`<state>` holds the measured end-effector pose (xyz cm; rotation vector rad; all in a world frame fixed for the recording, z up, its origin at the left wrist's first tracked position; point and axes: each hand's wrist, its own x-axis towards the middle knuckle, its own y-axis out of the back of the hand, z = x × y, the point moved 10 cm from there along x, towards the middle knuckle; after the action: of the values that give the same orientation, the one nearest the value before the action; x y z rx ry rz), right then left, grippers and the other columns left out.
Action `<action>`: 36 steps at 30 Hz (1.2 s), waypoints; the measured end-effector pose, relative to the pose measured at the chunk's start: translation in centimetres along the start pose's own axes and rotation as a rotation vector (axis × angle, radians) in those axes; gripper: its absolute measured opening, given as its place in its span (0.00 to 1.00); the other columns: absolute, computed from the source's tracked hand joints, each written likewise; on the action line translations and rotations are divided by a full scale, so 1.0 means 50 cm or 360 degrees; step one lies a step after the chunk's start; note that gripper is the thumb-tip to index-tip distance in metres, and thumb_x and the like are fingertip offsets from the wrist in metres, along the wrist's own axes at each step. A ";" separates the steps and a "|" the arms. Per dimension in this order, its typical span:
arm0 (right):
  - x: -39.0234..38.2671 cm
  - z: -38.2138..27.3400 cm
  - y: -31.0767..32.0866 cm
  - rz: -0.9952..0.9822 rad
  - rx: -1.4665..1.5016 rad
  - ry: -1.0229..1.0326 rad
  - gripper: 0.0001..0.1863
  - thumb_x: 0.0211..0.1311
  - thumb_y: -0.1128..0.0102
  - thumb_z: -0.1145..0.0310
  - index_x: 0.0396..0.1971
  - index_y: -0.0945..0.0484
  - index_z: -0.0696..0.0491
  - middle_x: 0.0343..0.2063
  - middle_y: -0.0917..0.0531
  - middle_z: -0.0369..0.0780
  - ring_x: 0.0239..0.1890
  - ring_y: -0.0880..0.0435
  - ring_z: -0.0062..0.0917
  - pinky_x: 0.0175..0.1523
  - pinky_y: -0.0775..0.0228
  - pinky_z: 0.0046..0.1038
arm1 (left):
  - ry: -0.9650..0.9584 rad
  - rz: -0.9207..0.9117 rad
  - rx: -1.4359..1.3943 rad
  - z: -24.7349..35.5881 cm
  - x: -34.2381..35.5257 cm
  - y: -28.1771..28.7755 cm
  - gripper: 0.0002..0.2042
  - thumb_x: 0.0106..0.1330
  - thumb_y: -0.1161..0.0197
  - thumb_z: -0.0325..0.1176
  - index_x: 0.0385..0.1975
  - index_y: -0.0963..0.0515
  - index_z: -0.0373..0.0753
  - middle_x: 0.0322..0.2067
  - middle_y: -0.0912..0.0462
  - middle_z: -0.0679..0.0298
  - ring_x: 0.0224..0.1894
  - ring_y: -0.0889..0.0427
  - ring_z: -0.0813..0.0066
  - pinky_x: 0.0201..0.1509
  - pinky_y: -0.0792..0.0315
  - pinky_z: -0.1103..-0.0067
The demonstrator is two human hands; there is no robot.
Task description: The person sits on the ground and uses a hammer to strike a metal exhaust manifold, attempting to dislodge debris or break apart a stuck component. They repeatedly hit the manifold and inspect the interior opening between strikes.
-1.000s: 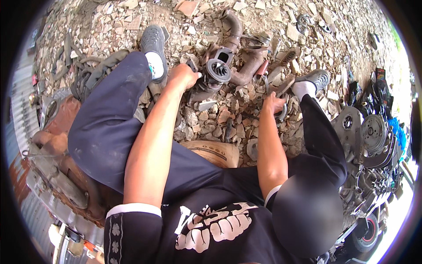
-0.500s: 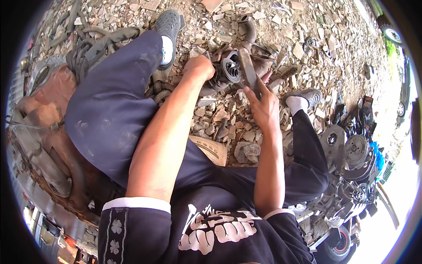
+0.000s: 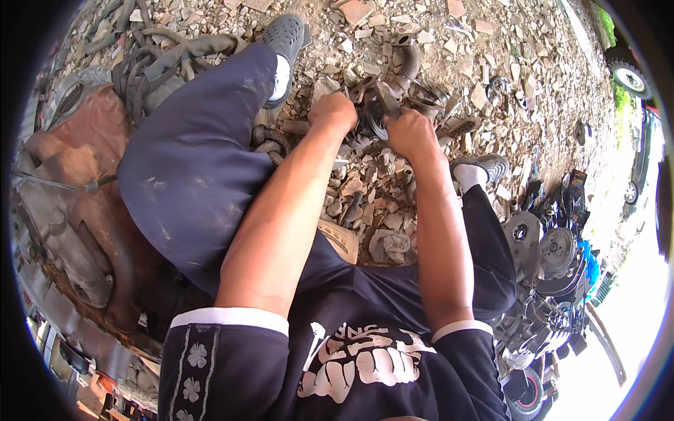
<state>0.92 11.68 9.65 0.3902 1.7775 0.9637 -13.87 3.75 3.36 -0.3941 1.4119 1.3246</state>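
Observation:
My left hand point(image 3: 333, 112) is closed at the left side of a dark turbocharger point(image 3: 372, 123), on something that I cannot make out. My right hand point(image 3: 411, 130) grips a long, flat, worn bar-like tool point(image 3: 388, 99), which lies across the turbocharger and partly hides it. A curved rusty pipe point(image 3: 407, 70) rises behind the turbocharger. A bristle brush point(image 3: 462, 128) lies to its right among stones.
Broken stones point(image 3: 361, 210) cover the ground. A hose pile point(image 3: 151, 63) lies at upper left, rusty engine parts point(image 3: 91, 224) at left, dark metal parts and pulleys point(image 3: 554, 252) at right. My legs point(image 3: 196, 175) frame the work. A car wheel point(image 3: 628, 78) shows at far right.
My right hand has moved forward and left, bringing the bar from the right onto the turbocharger. My left hand has shifted slightly, staying at the part. The view has shifted.

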 end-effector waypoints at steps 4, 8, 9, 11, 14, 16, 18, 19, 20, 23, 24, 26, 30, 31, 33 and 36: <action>-0.094 0.007 -0.004 0.0134 0.0333 -0.0058 0.24 0.71 0.45 0.57 0.54 0.24 0.62 0.43 0.18 0.63 0.45 0.15 0.56 0.52 0.22 0.46 | -0.0002 -0.0079 0.0002 -0.002 -0.004 -0.003 0.15 0.62 0.35 0.31 0.49 0.15 0.39 0.53 0.16 0.52 0.56 0.16 0.56 0.55 0.19 0.66; -0.210 -0.006 0.016 0.0354 0.0560 -0.0198 0.26 0.70 0.45 0.61 0.58 0.28 0.68 0.35 0.16 0.63 0.40 0.14 0.56 0.49 0.21 0.47 | 0.0000 -0.0036 0.0034 -0.005 -0.001 -0.009 0.14 0.64 0.35 0.31 0.48 0.15 0.38 0.53 0.15 0.54 0.54 0.15 0.58 0.54 0.19 0.68; -0.219 -0.005 0.025 0.0466 0.0559 -0.0158 0.26 0.70 0.46 0.63 0.58 0.29 0.70 0.32 0.16 0.62 0.38 0.14 0.56 0.48 0.20 0.47 | -0.0007 -0.0012 0.0026 0.000 -0.003 -0.008 0.14 0.64 0.36 0.31 0.48 0.15 0.38 0.52 0.15 0.54 0.54 0.14 0.59 0.54 0.19 0.69; -0.204 -0.003 0.015 0.0452 0.0611 -0.0169 0.27 0.71 0.46 0.63 0.60 0.30 0.70 0.32 0.16 0.63 0.38 0.13 0.56 0.48 0.20 0.48 | -0.0010 -0.0035 0.0049 0.004 -0.001 -0.005 0.13 0.64 0.36 0.31 0.48 0.15 0.38 0.52 0.15 0.54 0.54 0.14 0.60 0.54 0.19 0.69; -0.152 -0.020 0.007 0.0505 0.0552 -0.0141 0.28 0.70 0.46 0.65 0.61 0.33 0.72 0.31 0.16 0.63 0.36 0.13 0.56 0.46 0.19 0.47 | -0.0055 -0.0031 0.0059 0.016 -0.010 -0.003 0.13 0.65 0.37 0.32 0.48 0.15 0.38 0.52 0.15 0.54 0.54 0.15 0.60 0.54 0.19 0.69; -0.125 -0.036 0.021 0.0434 0.0587 -0.0139 0.29 0.68 0.45 0.65 0.62 0.33 0.71 0.32 0.17 0.64 0.37 0.14 0.57 0.47 0.20 0.48 | -0.0039 -0.0005 0.0080 0.006 -0.002 0.000 0.14 0.65 0.37 0.32 0.48 0.16 0.38 0.52 0.15 0.54 0.55 0.15 0.60 0.54 0.19 0.69; -0.155 -0.033 0.017 0.0400 0.0601 -0.0184 0.29 0.68 0.44 0.65 0.61 0.33 0.71 0.32 0.17 0.65 0.38 0.14 0.58 0.48 0.21 0.49 | -0.0061 0.0056 0.0082 -0.002 0.004 -0.003 0.14 0.64 0.35 0.31 0.49 0.16 0.38 0.52 0.15 0.54 0.56 0.16 0.60 0.55 0.20 0.69; -0.172 -0.023 0.012 0.0389 0.0600 -0.0212 0.29 0.68 0.44 0.65 0.61 0.32 0.72 0.32 0.17 0.65 0.38 0.14 0.58 0.48 0.21 0.49 | -0.0051 0.0047 0.0105 -0.001 0.004 -0.004 0.14 0.63 0.35 0.31 0.48 0.16 0.38 0.52 0.15 0.54 0.56 0.16 0.60 0.55 0.20 0.69; -0.184 -0.016 0.010 0.0445 0.0620 -0.0176 0.29 0.68 0.44 0.65 0.61 0.32 0.71 0.32 0.17 0.65 0.38 0.14 0.58 0.48 0.21 0.49 | -0.0040 0.0038 0.0127 0.000 0.006 -0.005 0.14 0.63 0.34 0.31 0.48 0.16 0.38 0.52 0.15 0.54 0.56 0.16 0.60 0.56 0.20 0.69; -0.208 0.022 -0.012 0.0561 0.0690 -0.0140 0.28 0.68 0.43 0.63 0.59 0.29 0.70 0.32 0.17 0.65 0.40 0.15 0.58 0.48 0.21 0.47 | -0.0055 0.0003 0.0109 0.015 -0.008 -0.002 0.15 0.62 0.34 0.31 0.50 0.16 0.39 0.53 0.15 0.55 0.56 0.16 0.61 0.55 0.19 0.69; -0.184 0.017 -0.011 0.0557 0.0702 -0.0151 0.28 0.68 0.42 0.62 0.58 0.29 0.70 0.32 0.17 0.65 0.40 0.15 0.59 0.48 0.22 0.48 | -0.0063 -0.0015 0.0129 0.017 -0.008 -0.001 0.16 0.63 0.35 0.31 0.50 0.16 0.40 0.53 0.15 0.56 0.56 0.15 0.60 0.55 0.19 0.69; -0.132 0.001 -0.011 0.0534 0.0735 -0.0173 0.28 0.68 0.42 0.61 0.58 0.28 0.69 0.32 0.17 0.65 0.41 0.16 0.59 0.49 0.22 0.49 | -0.0101 -0.0009 0.0170 0.017 -0.010 -0.006 0.15 0.64 0.36 0.33 0.51 0.16 0.41 0.54 0.16 0.56 0.56 0.16 0.61 0.56 0.20 0.69; -0.119 0.002 -0.005 0.0512 0.0666 -0.0151 0.27 0.70 0.44 0.59 0.57 0.27 0.69 0.34 0.17 0.64 0.42 0.16 0.60 0.51 0.24 0.50 | -0.0095 0.0061 0.0173 0.011 0.004 -0.004 0.15 0.64 0.36 0.33 0.50 0.16 0.41 0.54 0.16 0.56 0.57 0.16 0.62 0.57 0.20 0.69; -0.149 0.002 -0.004 0.0463 0.0717 -0.0152 0.27 0.70 0.45 0.59 0.56 0.27 0.68 0.35 0.17 0.65 0.42 0.16 0.61 0.52 0.24 0.50 | -0.0108 0.0037 0.0173 0.010 0.009 -0.008 0.15 0.63 0.35 0.33 0.50 0.16 0.41 0.54 0.16 0.56 0.57 0.16 0.62 0.57 0.20 0.69; -0.195 0.026 -0.030 0.0335 0.0722 -0.0247 0.28 0.72 0.47 0.56 0.58 0.26 0.65 0.39 0.16 0.61 0.45 0.15 0.58 0.55 0.25 0.49 | -0.0123 0.0003 0.0198 0.010 0.023 -0.015 0.15 0.63 0.35 0.32 0.50 0.16 0.41 0.55 0.16 0.55 0.57 0.16 0.62 0.56 0.20 0.69; -0.245 0.079 -0.065 0.0265 0.0868 -0.0468 0.29 0.73 0.48 0.53 0.61 0.27 0.62 0.41 0.13 0.56 0.45 0.13 0.53 0.53 0.23 0.47 | -0.0107 0.0009 0.0157 0.016 0.012 -0.010 0.16 0.62 0.34 0.32 0.50 0.15 0.41 0.54 0.16 0.56 0.56 0.16 0.62 0.54 0.19 0.69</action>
<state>10.09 3.31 14.32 0.9851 1.7312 0.4822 -13.28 4.49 2.80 -0.2775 1.4166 1.2562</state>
